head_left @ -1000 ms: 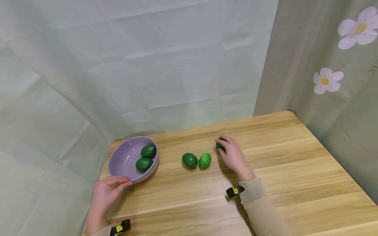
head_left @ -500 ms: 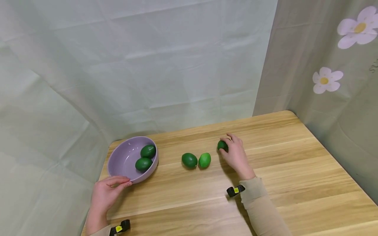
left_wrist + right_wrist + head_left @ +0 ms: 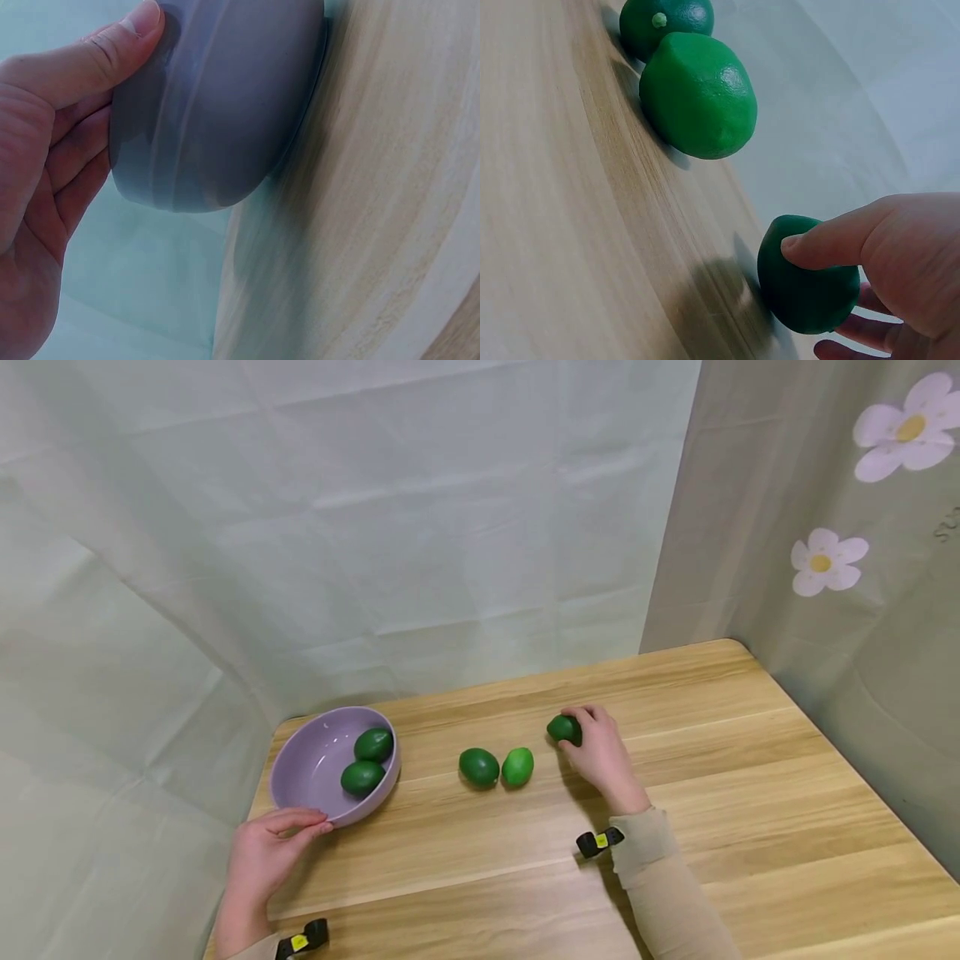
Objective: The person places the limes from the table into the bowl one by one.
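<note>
A wooden table [image 3: 750, 793] stands before pale green curtains [image 3: 375, 527].

Light soft, even, fairly bright; no glare. Head view sharp, short faint shadows under the limes [image 3: 497, 767] and bowl [image 3: 300, 768]. Left wrist view: bowl close and soft-focused, table [image 3: 390, 225] blurred. Right wrist view: near table grain smeared, small highlights on lime skin; table edge bows.
</note>
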The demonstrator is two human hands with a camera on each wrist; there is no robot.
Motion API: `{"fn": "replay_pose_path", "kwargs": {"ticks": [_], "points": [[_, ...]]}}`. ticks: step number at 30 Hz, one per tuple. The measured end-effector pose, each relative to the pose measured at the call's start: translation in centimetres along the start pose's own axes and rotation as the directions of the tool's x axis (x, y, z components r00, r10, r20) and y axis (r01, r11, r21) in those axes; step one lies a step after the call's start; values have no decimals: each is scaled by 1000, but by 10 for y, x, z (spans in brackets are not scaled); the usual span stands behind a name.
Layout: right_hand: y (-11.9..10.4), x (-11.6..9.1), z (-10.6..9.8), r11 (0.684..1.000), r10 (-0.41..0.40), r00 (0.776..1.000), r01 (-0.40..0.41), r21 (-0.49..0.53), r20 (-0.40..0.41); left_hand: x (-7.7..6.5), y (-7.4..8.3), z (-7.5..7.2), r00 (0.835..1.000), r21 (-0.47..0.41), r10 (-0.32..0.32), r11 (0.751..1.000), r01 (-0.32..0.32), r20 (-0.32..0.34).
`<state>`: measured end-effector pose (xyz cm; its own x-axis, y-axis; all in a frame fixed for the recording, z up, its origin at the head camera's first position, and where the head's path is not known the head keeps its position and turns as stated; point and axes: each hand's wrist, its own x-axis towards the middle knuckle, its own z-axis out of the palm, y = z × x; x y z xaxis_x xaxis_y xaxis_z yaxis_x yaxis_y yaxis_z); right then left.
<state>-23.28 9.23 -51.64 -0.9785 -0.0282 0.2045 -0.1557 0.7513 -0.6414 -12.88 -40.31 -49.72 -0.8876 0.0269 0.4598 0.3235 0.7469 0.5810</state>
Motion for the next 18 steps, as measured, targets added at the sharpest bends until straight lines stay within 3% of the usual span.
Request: {"fn": "replay_pose_path", "kwargs": {"ticks": [18], "points": [[0,0,-2,998,61,998,-61,-13,33,1,2,-1,999,-4,33,999,-33,-6]]}}
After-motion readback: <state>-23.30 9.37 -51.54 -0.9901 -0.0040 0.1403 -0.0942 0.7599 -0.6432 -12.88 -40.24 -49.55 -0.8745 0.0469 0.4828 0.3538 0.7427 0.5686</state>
